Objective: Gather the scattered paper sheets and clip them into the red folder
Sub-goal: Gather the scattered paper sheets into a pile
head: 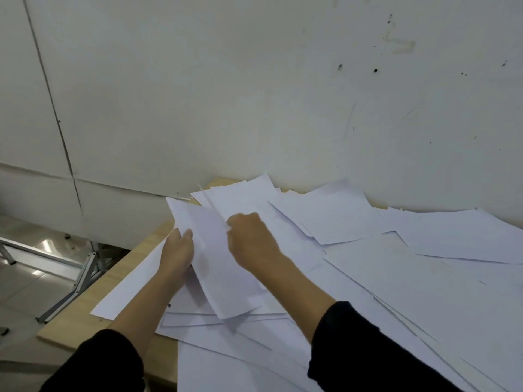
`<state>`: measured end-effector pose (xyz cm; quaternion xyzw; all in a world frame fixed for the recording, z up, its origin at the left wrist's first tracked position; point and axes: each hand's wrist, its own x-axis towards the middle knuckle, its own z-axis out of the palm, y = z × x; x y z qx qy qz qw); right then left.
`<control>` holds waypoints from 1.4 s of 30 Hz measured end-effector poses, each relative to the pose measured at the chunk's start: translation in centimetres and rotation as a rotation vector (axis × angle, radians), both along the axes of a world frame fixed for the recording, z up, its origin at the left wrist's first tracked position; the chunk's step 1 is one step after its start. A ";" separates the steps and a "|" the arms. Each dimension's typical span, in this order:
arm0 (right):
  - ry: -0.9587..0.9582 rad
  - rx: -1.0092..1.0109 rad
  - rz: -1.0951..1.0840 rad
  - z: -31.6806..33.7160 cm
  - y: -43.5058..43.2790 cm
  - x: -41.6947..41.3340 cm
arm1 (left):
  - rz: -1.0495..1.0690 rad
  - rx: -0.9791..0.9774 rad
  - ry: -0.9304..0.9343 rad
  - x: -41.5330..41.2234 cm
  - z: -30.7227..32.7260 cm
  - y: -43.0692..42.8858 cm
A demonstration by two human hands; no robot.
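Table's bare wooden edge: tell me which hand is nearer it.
Left. The left hand holds a lifted sheet just right of the table's wooden edge; the right hand pinches an edge-on sheet farther right, over the pile.

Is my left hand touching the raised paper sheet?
Touching. In the head view the left hand grips the raised sheet, fingers curled over its edge.

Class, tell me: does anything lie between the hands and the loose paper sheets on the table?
Nothing visible does. The left hand holds a sheet and the right hand pinches another's edge; the other paper sheets lie uncovered on the table. No red folder is in view.
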<state>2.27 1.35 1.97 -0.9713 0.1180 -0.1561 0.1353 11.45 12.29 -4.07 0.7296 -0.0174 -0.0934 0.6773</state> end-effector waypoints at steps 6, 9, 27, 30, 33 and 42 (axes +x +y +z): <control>0.066 0.434 0.132 -1.4 2.6 -0.1 | -0.021 -0.057 0.100 0.1 0.4 -0.4; -0.045 0.566 0.029 -1.2 0.5 0.2 | -0.048 0.083 -0.074 0.2 0.0 0.2; 0.371 0.361 -0.413 -3.4 -7.6 1.5 | 0.004 0.364 -0.178 3.1 1.1 9.7; 0.301 0.293 -0.404 -3.4 -7.3 1.5 | 0.039 0.336 -0.174 3.4 1.2 10.4; 0.138 0.259 -0.449 -2.9 -7.5 1.1 | 0.051 0.330 -0.178 3.6 1.2 10.9; -0.402 0.086 -0.474 3.2 -10.0 -2.0 | 0.051 0.413 -0.231 2.8 1.2 9.4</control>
